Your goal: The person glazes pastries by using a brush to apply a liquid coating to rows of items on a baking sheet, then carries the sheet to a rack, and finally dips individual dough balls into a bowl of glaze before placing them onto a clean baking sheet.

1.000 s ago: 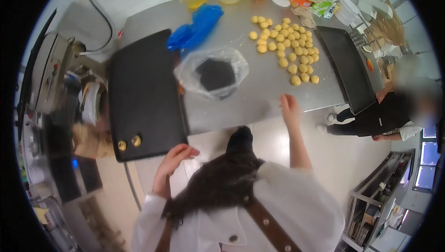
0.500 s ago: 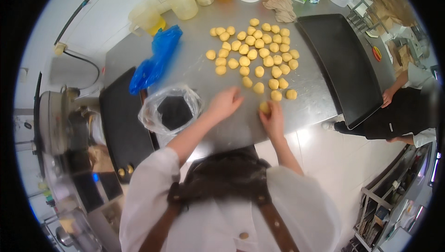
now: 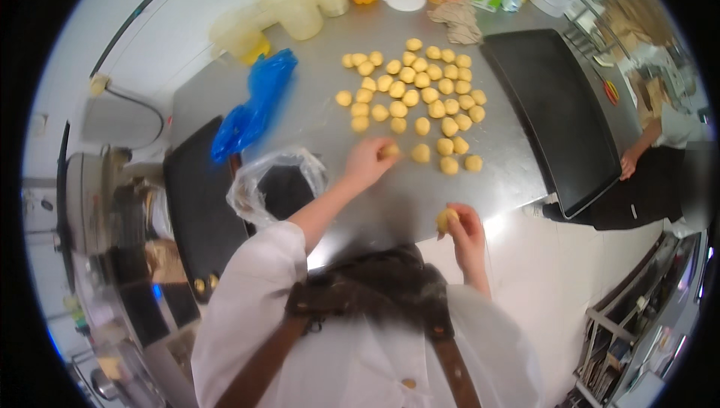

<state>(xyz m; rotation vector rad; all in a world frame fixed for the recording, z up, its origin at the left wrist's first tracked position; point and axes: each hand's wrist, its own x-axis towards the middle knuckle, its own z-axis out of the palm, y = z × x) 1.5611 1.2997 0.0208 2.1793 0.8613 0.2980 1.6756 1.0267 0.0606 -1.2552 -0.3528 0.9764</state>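
Head view, clock face centred on the frame.

Left hand [image 3: 367,164]: near centre, just toward 12, over the steel table [image 3: 349,202]. Fingers now together on a yellow ball [image 3: 390,151]; half a second ago they were just short of it. Can't tell if it's lifted clear or still touching the steel.

Right hand [image 3: 469,235]: out at 4, past the table's near edge. Thumb and fingers clamped on a second yellow ball [image 3: 446,220], which looks a bit flattened. Hand has drawn back toward the body since half a second ago, ball with it. A second ago it held nothing.

So both hands are now loaded, one piece each. My read: work has gone from reaching to handling single balls.

Rest of the yellow balls [image 3: 436,109]: loose group at 1, most untouched.
Clear plastic bag [image 3: 318,170]: at 9, beside the left forearm, dark mass [image 3: 286,190] inside.
Left tray [image 3: 196,198]: at 9, further out, two small golden pieces [image 3: 199,285] at its near end, 8.
Right tray [image 3: 551,108]: at 2, co-worker's hand [image 3: 628,162] at its edge.
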